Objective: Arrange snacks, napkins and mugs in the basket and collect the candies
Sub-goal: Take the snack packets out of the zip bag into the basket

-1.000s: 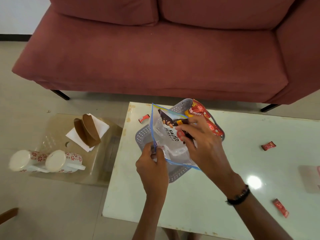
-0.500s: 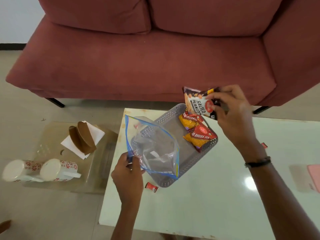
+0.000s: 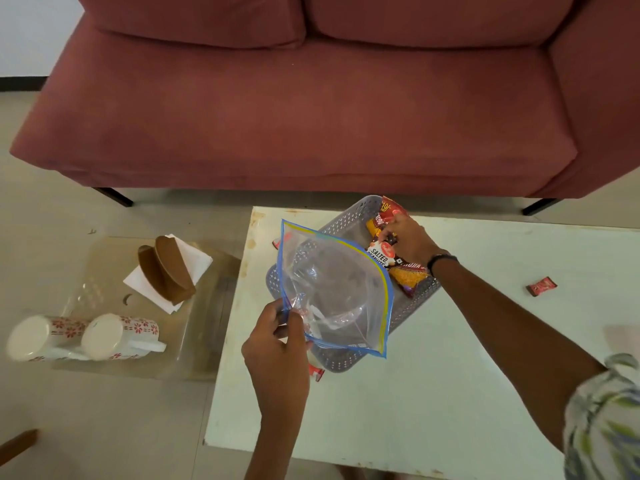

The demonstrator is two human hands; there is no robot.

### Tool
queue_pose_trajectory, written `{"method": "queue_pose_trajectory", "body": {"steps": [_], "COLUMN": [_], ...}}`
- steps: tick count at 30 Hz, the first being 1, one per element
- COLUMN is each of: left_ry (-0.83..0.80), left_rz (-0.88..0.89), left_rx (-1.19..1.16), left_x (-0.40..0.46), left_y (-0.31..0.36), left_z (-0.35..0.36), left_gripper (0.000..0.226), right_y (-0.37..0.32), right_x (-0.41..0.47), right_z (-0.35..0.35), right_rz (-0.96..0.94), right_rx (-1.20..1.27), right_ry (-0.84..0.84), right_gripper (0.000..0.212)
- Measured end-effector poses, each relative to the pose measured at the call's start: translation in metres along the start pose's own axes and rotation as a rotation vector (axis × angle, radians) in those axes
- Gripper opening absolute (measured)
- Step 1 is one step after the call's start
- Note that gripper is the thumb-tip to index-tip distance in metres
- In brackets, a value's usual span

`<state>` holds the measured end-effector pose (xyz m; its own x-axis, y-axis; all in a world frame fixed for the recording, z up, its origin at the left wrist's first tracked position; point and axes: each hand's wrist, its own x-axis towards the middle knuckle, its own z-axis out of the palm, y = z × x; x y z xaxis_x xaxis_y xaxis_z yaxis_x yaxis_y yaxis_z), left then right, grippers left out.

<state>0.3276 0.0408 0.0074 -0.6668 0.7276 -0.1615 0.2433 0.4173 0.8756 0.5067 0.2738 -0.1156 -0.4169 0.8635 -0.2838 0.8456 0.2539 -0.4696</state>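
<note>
The salted peanuts packet (image 3: 382, 252) is going down into the grey basket (image 3: 412, 306) at its far right end, w/ the right hand (image 3: 407, 239) closed on its top edge, fingers pinching the packet so it can be tucked in beside the others. Two more snack packets show there: a red one (image 3: 391, 209) poking over the far rim & an orange one (image 3: 408, 277) under the wrist, so 3 snacks counted in the basket (more could be hidden below, can't tell). Packing them at one end prob. leaves the rest of the basket free for mugs & napkins.

The left hand (image 3: 277, 341) has its grip shut on a corner of the clear zip bag (image 3: 336, 292), thumb & fingers pinching the blue edge. Bag is held up over the basket's near half, mouth gaping, looks empty; my guess is it's kept ready for the candies.

Candies on the white table (image 3: 450, 393): 3 seen, one (image 3: 541, 286) well off to the right, one (image 3: 316, 371) just beside the basket's near corner, one (image 3: 277, 243) at the far left behind the bag. None collected yet.

Off the table to the left, a low clear stand (image 3: 104, 282) carries 2 mugs (image 3: 83, 336) lying on their sides, touching, and 1 napkin holder (image 3: 166, 271) w/ white napkins. All still to be moved.
</note>
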Motion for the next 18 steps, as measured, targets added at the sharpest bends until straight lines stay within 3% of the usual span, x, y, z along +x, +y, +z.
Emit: {"method": "queue_pose_trajectory", "body": {"steps": [10, 18], "left_ry": [-0.019, -0.024], "left_rz": [0.018, -0.022], "left_rx": [-0.022, -0.024], "left_x": [0.001, -0.002], "left_y": [0.003, 0.004], "left_z": [0.012, 0.018], "left_gripper": [0.018, 0.014], "right_y": [0.006, 0.01], "right_x": [0.0, -0.012], "right_z": [0.008, 0.006], "right_rz": [0.056, 0.109], "right_rx": [0.107, 0.191], "right_ry": [0.04, 0.117], "right_gripper": [0.018, 0.028]}}
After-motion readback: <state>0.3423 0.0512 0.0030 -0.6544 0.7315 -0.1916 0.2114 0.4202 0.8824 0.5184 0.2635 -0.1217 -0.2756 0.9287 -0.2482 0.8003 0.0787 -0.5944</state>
